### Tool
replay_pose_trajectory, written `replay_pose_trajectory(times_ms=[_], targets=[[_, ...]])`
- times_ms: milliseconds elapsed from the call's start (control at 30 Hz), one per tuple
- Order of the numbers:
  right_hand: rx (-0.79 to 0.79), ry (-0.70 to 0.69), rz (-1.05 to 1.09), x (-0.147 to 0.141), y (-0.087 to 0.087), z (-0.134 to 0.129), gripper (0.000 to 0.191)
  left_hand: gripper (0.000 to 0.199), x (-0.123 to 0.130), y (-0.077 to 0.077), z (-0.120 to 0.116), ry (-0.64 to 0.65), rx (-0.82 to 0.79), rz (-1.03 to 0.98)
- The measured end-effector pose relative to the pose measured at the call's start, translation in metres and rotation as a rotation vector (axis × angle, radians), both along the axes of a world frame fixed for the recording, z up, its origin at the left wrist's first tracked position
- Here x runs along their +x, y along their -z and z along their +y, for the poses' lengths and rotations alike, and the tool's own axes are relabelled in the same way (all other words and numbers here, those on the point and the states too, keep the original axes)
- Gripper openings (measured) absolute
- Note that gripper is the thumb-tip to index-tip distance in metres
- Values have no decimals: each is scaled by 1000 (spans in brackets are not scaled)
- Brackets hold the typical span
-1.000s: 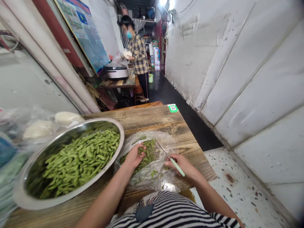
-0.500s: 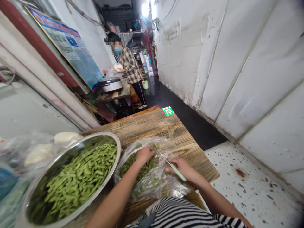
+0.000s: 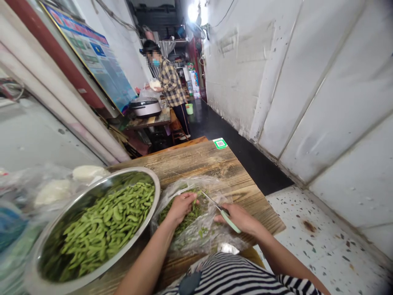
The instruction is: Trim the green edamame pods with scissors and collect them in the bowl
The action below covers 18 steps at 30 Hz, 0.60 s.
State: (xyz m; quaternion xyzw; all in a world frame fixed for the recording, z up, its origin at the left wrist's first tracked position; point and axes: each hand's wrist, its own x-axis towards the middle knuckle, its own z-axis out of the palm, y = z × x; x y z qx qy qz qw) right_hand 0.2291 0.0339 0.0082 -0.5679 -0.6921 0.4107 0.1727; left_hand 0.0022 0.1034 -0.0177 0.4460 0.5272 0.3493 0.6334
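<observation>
Left hand (image 3: 181, 207) is clenched around a small bunch of edamame pods (image 3: 185, 218), its fingers curled over them. The bunch lies inside a clear plastic bag (image 3: 196, 243) on the wooden bench (image 3: 196, 164), near the bench's middle. Right hand (image 3: 238, 218) grips a small knife (image 3: 227, 219) by its pale green handle, with the blade angled far and left, just beside the pods. The blade's contact with the pods cannot be confirmed.

Handling, judged: pods appear light, firm and slightly springy. They may slip or roll singly, so the body of each pod or a stemmed bunch looks the safest hold. Thin bag film looks soft and may snag on the blade.

Left of the bag, almost touching it, sits a stainless steel bowl (image 3: 159, 190), heaped with more pods (image 3: 107, 221). Bowl blocks the left side of the bench. Beyond it lie plastic bags with pale lumps (image 3: 89, 173). A QR-code sticker (image 3: 220, 143) marks the far edge of the bench.

Far down the narrow room, a masked co-worker (image 3: 171, 84) holds a white bundle (image 3: 155, 85) above a rice cooker (image 3: 145, 107). Terrazzo floor (image 3: 319, 241) lies to the near right.
</observation>
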Motion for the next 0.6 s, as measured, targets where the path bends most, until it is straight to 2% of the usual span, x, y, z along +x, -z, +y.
replay_pose_trajectory(times_ms=[100,300,500,600], targets=[[46,-52,-36,-4,1,3,41,49,-1,-9,-5,-19,-6,-56],[59,-97,42,-8,0,6,41,38,0,-15,-10,-56,96,18],[-129,-92,198,-9,-3,1,43,38,0,-11,-11,-109,130,63],[-159,-84,224,-10,-2,0,43,36,1,-11,-13,-126,152,81]])
